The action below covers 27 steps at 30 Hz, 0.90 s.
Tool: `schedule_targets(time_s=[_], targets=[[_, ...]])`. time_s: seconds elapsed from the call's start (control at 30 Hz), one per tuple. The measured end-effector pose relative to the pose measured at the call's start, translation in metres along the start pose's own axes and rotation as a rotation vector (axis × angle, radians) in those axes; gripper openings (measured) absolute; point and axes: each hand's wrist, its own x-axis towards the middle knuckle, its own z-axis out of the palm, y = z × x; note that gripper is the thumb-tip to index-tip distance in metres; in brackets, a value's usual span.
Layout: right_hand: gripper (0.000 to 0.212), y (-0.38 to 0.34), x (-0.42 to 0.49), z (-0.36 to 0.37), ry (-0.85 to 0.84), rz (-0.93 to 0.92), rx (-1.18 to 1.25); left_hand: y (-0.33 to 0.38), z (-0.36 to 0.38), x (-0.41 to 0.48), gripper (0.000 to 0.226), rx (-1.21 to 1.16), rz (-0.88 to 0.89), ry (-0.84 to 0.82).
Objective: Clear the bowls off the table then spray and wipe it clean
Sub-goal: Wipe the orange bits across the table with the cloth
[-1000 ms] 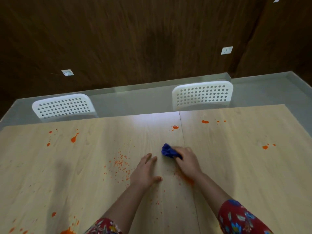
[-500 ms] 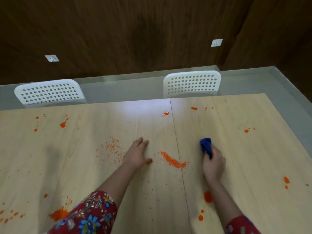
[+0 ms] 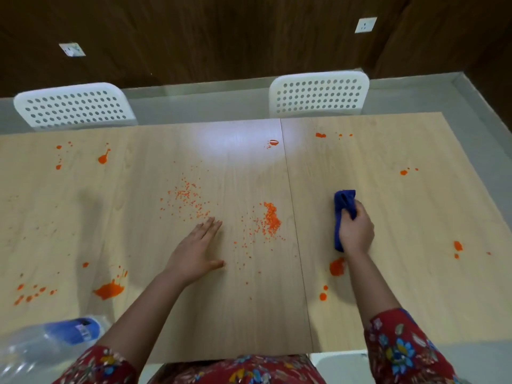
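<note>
Right of the seam (image 3: 291,189), the right hand (image 3: 356,231) grips the cloth (image 3: 342,214), swept off the crumbs (image 3: 271,218); left hand (image 3: 196,253) spread flat; stains (image 3: 109,291) remain.

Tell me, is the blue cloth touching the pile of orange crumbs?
Apart. The head view shows a strip of bare table between the cloth and the crumbs.

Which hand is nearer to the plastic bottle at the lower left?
Left. The left hand lies flat, beyond and right of the bottle; the right hand, gripping the blue cloth, is much farther right.
</note>
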Motion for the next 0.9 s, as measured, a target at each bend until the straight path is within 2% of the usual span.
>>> schedule_targets(time_s=[0.1, 0.27, 0.37, 0.43, 0.57, 0.7, 0.9], targets=[[0.036, -0.001, -0.023, 0.019, -0.064, -0.059, -0.121, -0.004, 0.000, -0.006, 0.102, -0.016, -0.007, 0.011], [0.048, -0.041, -0.084, 0.063, -0.279, -0.226, -0.061, -0.015, 0.003, -0.017, 0.104, -0.040, -0.041, -0.001], [0.039, -0.052, -0.082, 0.051, -0.206, -0.209, 0.028, -0.019, 0.007, -0.020, 0.107, -0.025, -0.042, -0.043], [0.035, -0.044, -0.067, 0.030, -0.114, -0.161, -0.045, -0.022, 0.009, -0.022, 0.108, -0.028, -0.035, -0.043], [0.032, -0.011, -0.060, -0.003, -0.175, 0.009, -0.197, -0.019, 0.009, -0.021, 0.107, -0.032, -0.046, -0.034], [0.043, -0.018, -0.115, 0.016, -0.182, -0.088, -0.282, -0.019, 0.010, -0.019, 0.106, -0.047, -0.056, -0.052], [0.045, -0.062, -0.141, 0.059, -0.285, -0.146, -0.103, -0.019, 0.010, -0.019, 0.106, -0.061, -0.066, -0.065]])
